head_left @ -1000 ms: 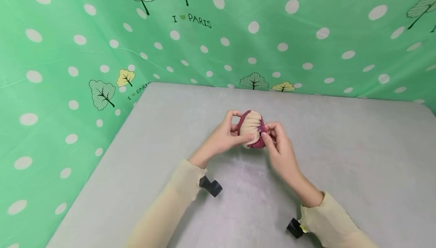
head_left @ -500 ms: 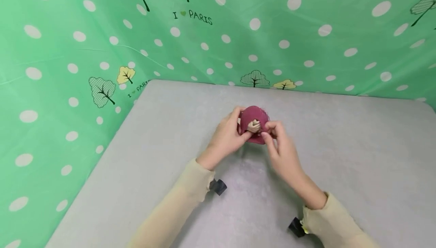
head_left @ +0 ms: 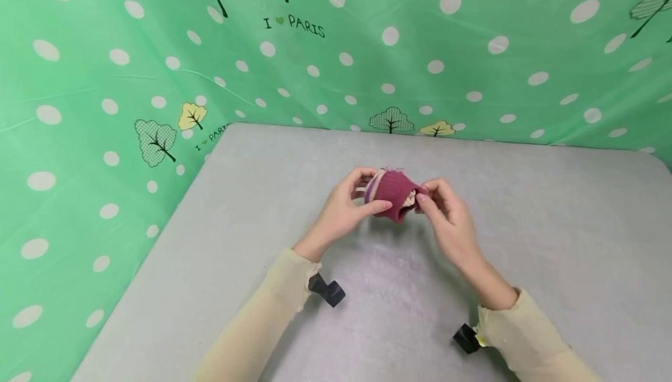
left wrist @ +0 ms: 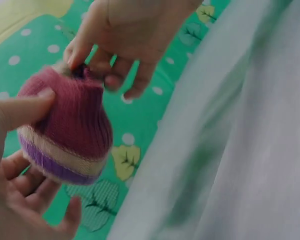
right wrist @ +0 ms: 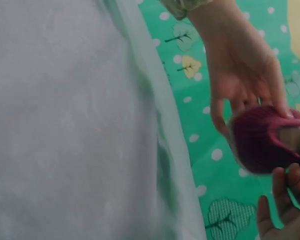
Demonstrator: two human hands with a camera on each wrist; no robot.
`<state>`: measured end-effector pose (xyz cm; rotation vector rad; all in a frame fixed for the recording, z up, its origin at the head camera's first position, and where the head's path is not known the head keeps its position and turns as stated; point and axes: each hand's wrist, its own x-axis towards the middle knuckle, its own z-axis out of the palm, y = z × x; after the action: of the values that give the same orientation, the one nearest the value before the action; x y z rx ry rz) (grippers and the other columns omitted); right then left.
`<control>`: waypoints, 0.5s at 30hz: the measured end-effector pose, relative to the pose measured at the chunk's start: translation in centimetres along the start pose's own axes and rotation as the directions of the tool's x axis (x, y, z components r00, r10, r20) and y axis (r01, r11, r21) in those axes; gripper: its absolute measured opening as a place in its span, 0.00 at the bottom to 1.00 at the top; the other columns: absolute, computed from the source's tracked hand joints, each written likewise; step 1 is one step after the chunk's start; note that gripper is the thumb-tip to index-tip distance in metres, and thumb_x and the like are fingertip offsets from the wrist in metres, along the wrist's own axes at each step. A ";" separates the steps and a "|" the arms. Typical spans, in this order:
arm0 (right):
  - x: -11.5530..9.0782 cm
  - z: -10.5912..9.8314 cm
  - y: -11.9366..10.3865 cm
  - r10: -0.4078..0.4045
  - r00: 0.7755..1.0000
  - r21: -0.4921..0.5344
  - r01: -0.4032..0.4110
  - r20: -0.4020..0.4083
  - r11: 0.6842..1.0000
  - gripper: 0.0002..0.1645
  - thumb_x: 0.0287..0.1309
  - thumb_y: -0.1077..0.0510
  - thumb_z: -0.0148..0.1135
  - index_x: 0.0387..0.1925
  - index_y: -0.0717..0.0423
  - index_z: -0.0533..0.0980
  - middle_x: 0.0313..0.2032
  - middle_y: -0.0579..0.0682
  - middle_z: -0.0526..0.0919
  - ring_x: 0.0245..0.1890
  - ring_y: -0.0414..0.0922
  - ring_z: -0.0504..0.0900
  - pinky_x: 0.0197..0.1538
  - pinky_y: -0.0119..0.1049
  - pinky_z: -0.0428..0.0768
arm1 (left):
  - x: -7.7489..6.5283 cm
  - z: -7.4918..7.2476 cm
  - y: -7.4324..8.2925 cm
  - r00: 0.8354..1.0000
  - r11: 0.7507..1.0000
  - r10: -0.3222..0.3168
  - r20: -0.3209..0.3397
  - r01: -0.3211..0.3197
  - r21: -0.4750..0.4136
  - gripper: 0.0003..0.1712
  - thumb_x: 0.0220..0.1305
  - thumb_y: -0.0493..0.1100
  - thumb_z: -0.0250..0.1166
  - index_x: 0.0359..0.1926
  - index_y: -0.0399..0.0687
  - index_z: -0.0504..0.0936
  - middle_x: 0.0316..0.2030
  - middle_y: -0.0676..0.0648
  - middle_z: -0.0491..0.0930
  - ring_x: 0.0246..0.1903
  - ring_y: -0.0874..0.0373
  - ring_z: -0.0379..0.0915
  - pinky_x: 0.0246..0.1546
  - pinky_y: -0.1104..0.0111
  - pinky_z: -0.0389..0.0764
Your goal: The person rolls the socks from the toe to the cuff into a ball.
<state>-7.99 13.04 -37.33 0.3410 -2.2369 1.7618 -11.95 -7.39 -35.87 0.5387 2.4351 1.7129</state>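
Observation:
Above the table, both hands hold a balled-up knitted sock (head_left: pixel 395 191). In the left wrist view the sock (left wrist: pixel 72 112) shows a ribbed maroon part with cream and purple bands. My left hand (head_left: pixel 338 210) grips its banded side, thumb on the maroon knit and fingers behind. My right hand (head_left: pixel 451 221) pinches the edge of the opening with thumb and fingertips. Cream cloth shows inside the opening, also in the right wrist view, where the sock (right wrist: pixel 260 140) is partly cut off by the frame edge. Whether one sock or two are bundled, I cannot tell.
A grey table top (head_left: pixel 252 195) lies under the hands. Behind and to the left hangs a green cloth (head_left: pixel 294 79) with white dots and printed trees. Black straps (head_left: pixel 328 290) stick out near both sleeve cuffs.
The sock has been turned in the hands: cream folds faced up first, then a maroon face, now the maroon side with the opening to the right. My right hand has pulled slightly right.

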 end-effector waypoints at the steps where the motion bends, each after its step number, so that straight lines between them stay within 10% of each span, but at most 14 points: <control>1: 0.1 -0.2 0.0 -0.001 1.000 0.024 0.001 -0.020 1.000 0.06 0.70 0.67 0.51 0.39 0.70 0.72 0.31 0.41 0.78 0.33 0.34 0.78 0.39 0.22 0.77 | 0.0 0.0 0.0 0.999 0.999 0.012 -0.037 -0.011 0.031 0.28 0.56 0.39 0.74 0.57 0.42 0.74 0.53 0.41 0.81 0.55 0.50 0.77 0.59 0.60 0.78; 7: -0.2 -0.8 0.5 -0.016 0.998 0.051 0.019 -0.053 0.998 0.04 0.67 0.70 0.54 0.37 0.71 0.73 0.32 0.40 0.78 0.35 0.33 0.77 0.41 0.21 0.76 | 0.2 -0.1 -0.2 0.983 0.990 0.025 -0.182 0.002 0.144 0.27 0.50 0.37 0.78 0.50 0.41 0.76 0.46 0.42 0.81 0.48 0.51 0.76 0.51 0.60 0.81; 15: 0.2 0.3 0.6 0.084 0.993 0.101 -0.092 0.079 0.991 0.09 0.72 0.63 0.51 0.46 0.69 0.69 0.39 0.41 0.77 0.41 0.32 0.80 0.46 0.23 0.81 | -0.3 1.2 0.8 0.993 0.993 -0.015 -0.114 0.028 0.116 0.31 0.53 0.45 0.77 0.51 0.43 0.69 0.47 0.43 0.76 0.47 0.53 0.72 0.48 0.66 0.78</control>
<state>-8.38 12.89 -37.92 0.3402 -2.2471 1.9477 -11.10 -6.19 -35.56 0.4376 2.6230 1.6427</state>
